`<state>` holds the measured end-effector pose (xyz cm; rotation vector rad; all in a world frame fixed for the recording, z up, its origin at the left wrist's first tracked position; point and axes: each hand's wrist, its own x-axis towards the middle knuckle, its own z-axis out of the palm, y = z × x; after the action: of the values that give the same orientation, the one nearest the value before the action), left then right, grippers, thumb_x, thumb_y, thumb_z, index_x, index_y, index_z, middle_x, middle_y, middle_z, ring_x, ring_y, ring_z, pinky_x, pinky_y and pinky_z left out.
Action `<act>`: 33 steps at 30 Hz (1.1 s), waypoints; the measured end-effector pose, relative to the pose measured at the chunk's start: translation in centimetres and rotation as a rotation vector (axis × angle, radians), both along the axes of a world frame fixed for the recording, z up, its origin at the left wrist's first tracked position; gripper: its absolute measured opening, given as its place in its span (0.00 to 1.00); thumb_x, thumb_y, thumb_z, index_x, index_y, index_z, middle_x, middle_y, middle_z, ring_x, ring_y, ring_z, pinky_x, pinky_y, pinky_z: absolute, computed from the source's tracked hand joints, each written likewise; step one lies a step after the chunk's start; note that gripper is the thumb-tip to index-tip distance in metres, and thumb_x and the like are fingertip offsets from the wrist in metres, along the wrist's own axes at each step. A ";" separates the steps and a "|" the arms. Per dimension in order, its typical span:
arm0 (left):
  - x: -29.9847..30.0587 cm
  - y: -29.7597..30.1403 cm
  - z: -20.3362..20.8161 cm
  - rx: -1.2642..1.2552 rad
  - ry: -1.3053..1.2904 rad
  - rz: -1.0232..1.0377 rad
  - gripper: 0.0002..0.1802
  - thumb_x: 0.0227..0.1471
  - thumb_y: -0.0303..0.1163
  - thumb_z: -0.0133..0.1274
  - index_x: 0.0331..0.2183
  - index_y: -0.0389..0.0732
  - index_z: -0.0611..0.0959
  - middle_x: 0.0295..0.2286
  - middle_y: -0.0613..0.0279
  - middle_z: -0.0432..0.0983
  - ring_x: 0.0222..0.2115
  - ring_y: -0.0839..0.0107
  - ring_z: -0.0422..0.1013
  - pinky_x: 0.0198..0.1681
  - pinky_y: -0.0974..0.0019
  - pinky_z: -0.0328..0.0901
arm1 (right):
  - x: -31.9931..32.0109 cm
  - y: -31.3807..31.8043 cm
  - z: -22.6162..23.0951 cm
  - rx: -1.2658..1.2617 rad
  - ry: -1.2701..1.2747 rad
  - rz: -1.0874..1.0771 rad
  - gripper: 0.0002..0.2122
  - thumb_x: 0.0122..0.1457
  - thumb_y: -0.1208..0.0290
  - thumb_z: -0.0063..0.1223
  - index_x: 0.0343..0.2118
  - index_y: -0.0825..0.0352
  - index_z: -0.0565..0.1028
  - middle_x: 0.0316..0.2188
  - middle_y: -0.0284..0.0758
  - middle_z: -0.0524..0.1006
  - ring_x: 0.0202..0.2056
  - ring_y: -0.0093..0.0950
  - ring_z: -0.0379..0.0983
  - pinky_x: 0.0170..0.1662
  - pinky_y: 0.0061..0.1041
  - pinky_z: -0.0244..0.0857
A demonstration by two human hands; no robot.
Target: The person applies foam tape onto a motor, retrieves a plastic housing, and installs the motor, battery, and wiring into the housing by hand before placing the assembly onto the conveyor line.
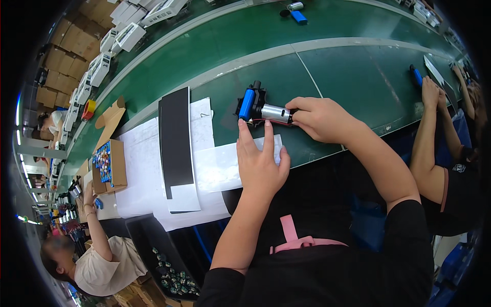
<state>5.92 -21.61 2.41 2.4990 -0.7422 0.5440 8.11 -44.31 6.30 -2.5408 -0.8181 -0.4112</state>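
Note:
A silver cylindrical motor (275,113) lies on the green bench, joined to a black plastic housing (259,96) with a blue cylindrical battery cell (247,105) beside it. My right hand (323,121) pinches the motor's dark right end between thumb and fingers. My left hand (262,166) is spread just in front, two fingertips reaching up to the lower edge of the assembly, by the cell and a thin reddish wire. Part of a translucent plastic sheet (217,165) runs beneath the left hand. The right fingertips' undersides are hidden.
To the left, a black-and-white card strip (175,138) rests on white paper (140,169), near a carton of small blue parts (118,166). A black bin (146,233) holds circuit boards. Co-workers sit both sides; beyond runs a green conveyor (230,43) carrying another blue part (298,17).

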 end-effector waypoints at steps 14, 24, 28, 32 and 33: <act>0.0 -0.2 0.3 -0.022 0.057 0.015 0.36 0.47 0.36 0.60 0.59 0.42 0.75 0.63 0.26 0.47 0.58 0.33 0.61 0.56 0.37 0.63 | 0.6 -0.1 -1.9 -0.020 -0.219 0.091 0.05 0.50 0.79 0.56 0.31 0.71 0.77 0.44 0.41 0.77 0.40 0.38 0.80 0.41 0.32 0.76; 0.0 0.0 0.5 0.024 0.021 0.012 0.35 0.47 0.36 0.61 0.59 0.42 0.76 0.62 0.22 0.50 0.52 0.32 0.67 0.56 0.41 0.64 | -2.3 2.7 -0.4 0.196 0.010 -0.251 0.07 0.52 0.77 0.62 0.33 0.68 0.78 0.43 0.40 0.80 0.38 0.38 0.80 0.39 0.32 0.75; 0.1 0.2 0.2 -0.019 0.005 0.007 0.35 0.47 0.36 0.61 0.59 0.42 0.76 0.63 0.24 0.50 0.54 0.32 0.66 0.56 0.38 0.63 | -2.3 6.0 -1.3 0.444 -0.010 -0.478 0.10 0.52 0.73 0.64 0.37 0.66 0.78 0.38 0.38 0.79 0.34 0.39 0.79 0.36 0.33 0.73; 0.0 -0.1 0.5 0.013 0.020 0.013 0.35 0.47 0.37 0.60 0.59 0.42 0.76 0.63 0.25 0.49 0.54 0.32 0.65 0.56 0.38 0.63 | -1.5 4.9 -0.9 0.302 -0.011 -0.464 0.12 0.51 0.72 0.65 0.39 0.64 0.77 0.34 0.36 0.77 0.31 0.39 0.77 0.33 0.35 0.71; 0.0 -0.1 0.4 0.011 0.021 0.009 0.35 0.47 0.37 0.60 0.59 0.42 0.76 0.63 0.25 0.49 0.54 0.32 0.65 0.56 0.38 0.63 | -1.2 4.7 -0.6 0.299 -0.010 -0.468 0.12 0.51 0.72 0.65 0.39 0.64 0.77 0.34 0.36 0.77 0.31 0.39 0.77 0.33 0.35 0.71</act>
<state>5.91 -21.71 2.82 2.5150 -0.7285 0.5169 6.88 -39.64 5.66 -2.4247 -0.1354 -0.6387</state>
